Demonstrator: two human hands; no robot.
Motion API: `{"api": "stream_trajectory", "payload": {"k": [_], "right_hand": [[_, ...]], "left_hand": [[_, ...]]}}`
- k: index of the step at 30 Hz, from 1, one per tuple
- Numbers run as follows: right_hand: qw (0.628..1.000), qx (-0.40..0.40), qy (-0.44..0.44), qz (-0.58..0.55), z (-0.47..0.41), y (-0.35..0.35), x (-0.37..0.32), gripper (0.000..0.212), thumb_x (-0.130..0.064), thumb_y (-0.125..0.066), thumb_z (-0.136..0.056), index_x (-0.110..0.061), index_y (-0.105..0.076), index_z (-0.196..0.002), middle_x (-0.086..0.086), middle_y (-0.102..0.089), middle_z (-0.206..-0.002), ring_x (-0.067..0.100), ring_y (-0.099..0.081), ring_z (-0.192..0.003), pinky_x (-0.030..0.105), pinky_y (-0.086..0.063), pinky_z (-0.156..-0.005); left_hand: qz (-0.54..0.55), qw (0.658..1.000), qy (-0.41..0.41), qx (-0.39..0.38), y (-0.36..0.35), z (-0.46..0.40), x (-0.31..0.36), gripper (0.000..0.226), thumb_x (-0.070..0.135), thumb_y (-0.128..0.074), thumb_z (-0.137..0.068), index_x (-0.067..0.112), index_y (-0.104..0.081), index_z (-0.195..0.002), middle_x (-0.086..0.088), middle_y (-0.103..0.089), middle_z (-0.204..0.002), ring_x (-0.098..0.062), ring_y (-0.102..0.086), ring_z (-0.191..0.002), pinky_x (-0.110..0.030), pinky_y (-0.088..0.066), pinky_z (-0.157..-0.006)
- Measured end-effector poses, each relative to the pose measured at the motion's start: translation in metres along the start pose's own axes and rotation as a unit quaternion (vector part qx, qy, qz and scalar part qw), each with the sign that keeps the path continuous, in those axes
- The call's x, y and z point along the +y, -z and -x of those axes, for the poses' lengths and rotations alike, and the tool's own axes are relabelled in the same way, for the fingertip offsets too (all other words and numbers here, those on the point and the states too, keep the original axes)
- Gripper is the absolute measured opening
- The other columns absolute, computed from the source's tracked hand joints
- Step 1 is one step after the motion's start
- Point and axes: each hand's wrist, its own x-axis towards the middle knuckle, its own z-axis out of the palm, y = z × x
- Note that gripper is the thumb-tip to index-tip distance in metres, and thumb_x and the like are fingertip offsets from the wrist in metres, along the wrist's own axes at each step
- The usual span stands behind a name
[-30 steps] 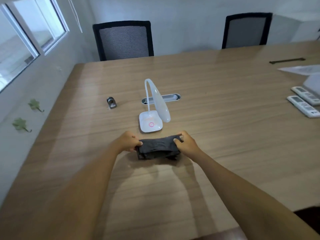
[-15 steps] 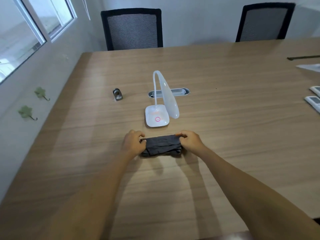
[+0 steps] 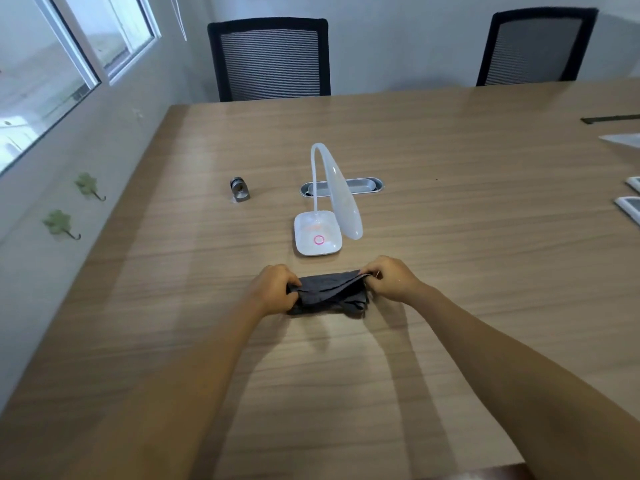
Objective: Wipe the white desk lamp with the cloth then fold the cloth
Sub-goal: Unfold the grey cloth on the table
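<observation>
A white desk lamp (image 3: 323, 216) with a bent neck and a pink ring on its base stands on the wooden table (image 3: 467, 258). Just in front of it lies a dark grey cloth (image 3: 329, 294), folded into a short band. My left hand (image 3: 275, 289) grips its left end and my right hand (image 3: 393, 278) pinches its right end, lifting the top layer slightly.
A small metal object (image 3: 239, 192) sits left of the lamp, and an oval cable slot (image 3: 363, 185) lies behind it. White remotes (image 3: 630, 204) and paper (image 3: 623, 139) are at the right edge. Two black chairs (image 3: 270, 57) stand at the far side; a wall with hooks runs along the left.
The cloth was pressed flat half a second ago; now both hands raise its upper layer a little. My head has shifted, so the scene sits differently in the frame.
</observation>
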Motion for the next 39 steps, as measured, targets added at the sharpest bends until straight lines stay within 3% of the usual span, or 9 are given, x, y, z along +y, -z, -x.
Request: {"api": "stream_trajectory", "payload": {"k": [4,8,12,17,23,27,29,35,39], "right_hand": [[0.999,0.032,-0.023,-0.032,-0.005,0.002,-0.005,0.030,-0.013,-0.057,-0.083,-0.005,-0.044,-0.057,0.006,-0.042,-0.055,0.023,-0.042,-0.061,0.031,-0.029,-0.052],[0.985,0.059,-0.083,-0.138,-0.010,0.000,-0.014,0.030,-0.017,-0.058,-0.085,0.005,-0.055,-0.065,0.004,-0.046,-0.061,0.020,-0.046,-0.063,0.029,-0.034,-0.061],[0.963,0.054,-0.133,-0.229,-0.017,-0.007,-0.010,0.034,-0.030,-0.059,-0.085,0.004,-0.061,-0.082,0.007,-0.057,-0.073,0.021,-0.055,-0.071,0.037,-0.047,-0.069],[0.943,0.072,-0.130,-0.297,-0.017,-0.009,-0.010,0.013,-0.019,-0.061,-0.087,-0.008,-0.065,-0.081,0.009,-0.064,-0.081,0.017,-0.060,-0.063,0.034,-0.049,-0.070],[0.979,0.005,-0.056,-0.198,0.002,-0.013,0.002,0.013,-0.015,-0.072,-0.076,-0.006,-0.066,-0.085,0.005,-0.064,-0.080,0.018,-0.057,-0.078,0.032,-0.047,-0.073],[0.995,-0.086,0.049,-0.013,0.011,-0.016,0.006,0.065,-0.027,-0.084,-0.063,-0.011,-0.058,-0.120,0.003,-0.053,-0.112,0.013,-0.048,-0.103,0.025,-0.041,-0.092],[0.994,-0.088,0.062,0.013,0.011,-0.022,0.010,0.069,-0.022,-0.081,-0.064,-0.014,-0.053,-0.127,0.002,-0.048,-0.117,0.013,-0.046,-0.108,0.021,-0.037,-0.093],[0.999,0.013,0.050,-0.003,0.005,-0.019,0.005,0.016,-0.013,-0.059,-0.084,-0.006,-0.070,-0.091,0.014,-0.070,-0.091,0.030,-0.062,-0.088,0.032,-0.045,-0.074],[0.995,0.028,-0.018,-0.092,0.002,-0.013,-0.003,0.029,-0.020,-0.054,-0.088,-0.004,-0.047,-0.066,0.014,-0.052,-0.069,0.026,-0.047,-0.068,0.034,-0.034,-0.063]], "left_hand": [[0.006,1.000,0.003,-0.009,0.005,-0.001,0.002,0.038,0.025,-0.069,-0.073,0.013,-0.072,-0.108,-0.010,-0.070,-0.109,-0.026,-0.062,-0.102,-0.027,-0.046,-0.086],[-0.007,0.999,0.007,-0.036,0.000,-0.001,-0.002,0.074,0.058,-0.079,-0.050,0.018,-0.067,-0.111,-0.004,-0.057,-0.106,-0.021,-0.052,-0.100,-0.032,-0.046,-0.088],[-0.010,1.000,0.021,0.003,-0.007,-0.004,-0.002,0.048,0.041,-0.076,-0.066,0.015,-0.067,-0.106,-0.008,-0.059,-0.110,-0.026,-0.053,-0.106,-0.037,-0.046,-0.090],[0.052,0.997,0.046,0.033,-0.002,-0.009,-0.003,0.021,0.016,-0.058,-0.078,0.006,-0.071,-0.090,-0.019,-0.065,-0.097,-0.037,-0.060,-0.095,-0.032,-0.043,-0.075],[0.035,0.999,0.030,0.007,0.004,-0.006,-0.004,0.032,0.018,-0.049,-0.078,0.007,-0.072,-0.098,-0.019,-0.065,-0.101,-0.037,-0.058,-0.098,-0.036,-0.045,-0.081],[0.047,0.998,0.042,0.015,0.002,-0.009,0.001,0.026,0.008,-0.051,-0.083,0.005,-0.070,-0.100,-0.020,-0.063,-0.104,-0.037,-0.057,-0.100,-0.036,-0.046,-0.082],[0.051,0.998,0.044,0.013,0.002,-0.010,0.002,0.025,0.007,-0.050,-0.083,0.003,-0.069,-0.098,-0.019,-0.063,-0.104,-0.037,-0.058,-0.099,-0.037,-0.047,-0.081],[0.034,0.998,0.047,-0.009,0.002,-0.009,-0.001,0.026,0.011,-0.056,-0.080,0.004,-0.068,-0.102,-0.014,-0.065,-0.107,-0.032,-0.059,-0.102,-0.035,-0.048,-0.083],[0.026,0.997,0.039,-0.065,0.006,-0.004,0.000,0.055,0.032,-0.070,-0.065,0.013,-0.063,-0.116,-0.006,-0.058,-0.118,-0.025,-0.055,-0.110,-0.027,-0.044,-0.089]]}}
